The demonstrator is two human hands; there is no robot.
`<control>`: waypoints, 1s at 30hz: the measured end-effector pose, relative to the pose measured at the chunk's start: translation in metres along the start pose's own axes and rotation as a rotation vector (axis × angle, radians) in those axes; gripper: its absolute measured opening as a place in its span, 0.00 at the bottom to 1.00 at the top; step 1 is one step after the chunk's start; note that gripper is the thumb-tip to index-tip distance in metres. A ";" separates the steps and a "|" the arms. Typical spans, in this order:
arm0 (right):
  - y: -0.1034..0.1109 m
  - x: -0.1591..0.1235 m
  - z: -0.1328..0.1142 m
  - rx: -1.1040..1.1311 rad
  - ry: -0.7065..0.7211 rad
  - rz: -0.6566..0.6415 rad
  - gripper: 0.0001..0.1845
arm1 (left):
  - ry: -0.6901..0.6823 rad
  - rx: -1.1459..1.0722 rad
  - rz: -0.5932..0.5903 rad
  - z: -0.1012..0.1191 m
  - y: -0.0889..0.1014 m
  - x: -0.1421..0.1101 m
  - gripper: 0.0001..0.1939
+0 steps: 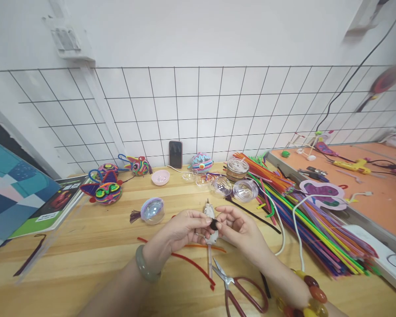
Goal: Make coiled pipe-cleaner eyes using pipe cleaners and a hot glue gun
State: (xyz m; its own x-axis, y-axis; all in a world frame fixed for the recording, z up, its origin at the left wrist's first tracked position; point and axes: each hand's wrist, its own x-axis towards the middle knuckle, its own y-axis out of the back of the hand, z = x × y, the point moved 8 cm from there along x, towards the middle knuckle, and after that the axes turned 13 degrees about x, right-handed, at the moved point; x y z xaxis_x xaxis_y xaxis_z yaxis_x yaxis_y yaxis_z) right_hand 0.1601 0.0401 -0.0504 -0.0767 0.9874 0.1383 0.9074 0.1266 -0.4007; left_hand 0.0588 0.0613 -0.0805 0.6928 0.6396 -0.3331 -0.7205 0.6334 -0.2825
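My left hand (181, 231) and my right hand (239, 229) meet over the middle of the wooden table (86, 259). Both pinch a small black fuzzy piece (214, 225) between their fingertips. A white glue gun (210, 220) lies on the table just behind and under the fingers. My left wrist wears a pale green bangle, my right a beaded bracelet. Red pipe cleaners (191, 262) lie below my hands, and red-handled scissors (237, 286) lie near my right forearm.
A big heap of coloured pipe cleaners (317, 215) fills the right side. Clear plastic half-spheres (246, 190), a pink bowl (160, 177), woven colourful figures (104, 188), a phone (175, 154) against the wire grid, and books (53, 204) at left. An orange table (376, 189) stands right.
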 end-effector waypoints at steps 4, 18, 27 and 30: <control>0.001 0.000 0.000 0.006 0.005 -0.001 0.17 | -0.005 0.003 0.000 0.001 0.000 0.000 0.07; 0.000 0.000 0.000 0.008 -0.004 0.008 0.18 | -0.007 0.009 -0.010 0.001 -0.001 0.000 0.08; -0.001 -0.001 -0.002 -0.007 0.013 -0.001 0.17 | -0.002 0.013 -0.013 0.002 -0.002 -0.001 0.09; -0.001 -0.001 -0.002 -0.006 0.016 -0.006 0.17 | 0.001 0.011 -0.019 0.002 -0.002 -0.001 0.09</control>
State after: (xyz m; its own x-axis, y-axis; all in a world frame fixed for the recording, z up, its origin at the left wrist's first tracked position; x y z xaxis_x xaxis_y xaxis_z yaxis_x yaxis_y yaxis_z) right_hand 0.1603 0.0393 -0.0482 -0.0755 0.9850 0.1553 0.9094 0.1319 -0.3944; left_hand 0.0596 0.0606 -0.0784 0.7060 0.6273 -0.3286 -0.7071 0.6498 -0.2788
